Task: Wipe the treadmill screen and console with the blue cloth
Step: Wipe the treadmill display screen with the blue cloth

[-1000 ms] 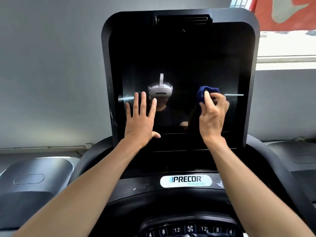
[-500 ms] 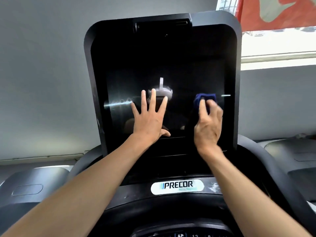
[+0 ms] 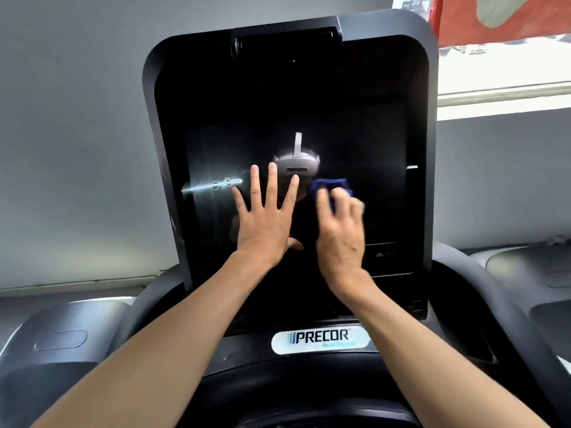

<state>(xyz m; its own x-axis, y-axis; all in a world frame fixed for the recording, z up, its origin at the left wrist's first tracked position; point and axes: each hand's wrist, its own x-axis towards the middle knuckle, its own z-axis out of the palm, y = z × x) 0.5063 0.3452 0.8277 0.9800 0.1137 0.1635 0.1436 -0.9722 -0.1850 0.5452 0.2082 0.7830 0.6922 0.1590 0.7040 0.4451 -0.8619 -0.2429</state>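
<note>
The right hand (image 3: 340,233) curls its fingers (image 3: 323,205) around the blue cloth (image 3: 329,185) on the middle of the treadmill screen (image 3: 293,103). The left hand (image 3: 265,223) lies flat there, fingers spread. The wiping looks only partly done, and the console (image 3: 309,375) near the person looks not yet wiped.

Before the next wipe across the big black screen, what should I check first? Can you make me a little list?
1. Blue cloth in the right hand: ok, the fingers press it on the screen.
2. Left hand steady: ok, flat on the glass with fingers spread.
3. Room to wipe left: not ok, the left hand sits right beside the cloth.
4. Room to wipe right: ok, that glass is bare.
5. Screen switched off: ok, it looks dark, showing only reflections.
6. Console under the PRECOR label wiped: cannot tell.
</note>
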